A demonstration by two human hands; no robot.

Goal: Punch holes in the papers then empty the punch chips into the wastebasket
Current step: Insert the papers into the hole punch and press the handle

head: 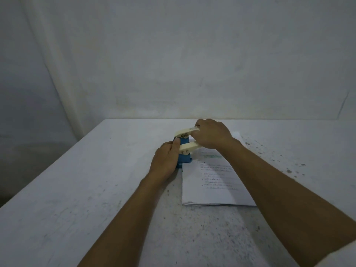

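A blue hole punch [185,158] with a cream lever handle [187,147] stands on the white table [77,189], at the left edge of a stack of printed papers [213,187]. My left hand [165,162] grips the punch's blue body from the left, thumb against the lever. My right hand [212,134] reaches over the papers and closes on the far end of the cream lever, which is raised. The paper edge lies under the punch. No wastebasket is in view.
The table's right part [285,162] carries dark specks and stains. A pale wall [173,54] rises directly behind the table's far edge. The table's left edge drops off to a dim floor [28,160].
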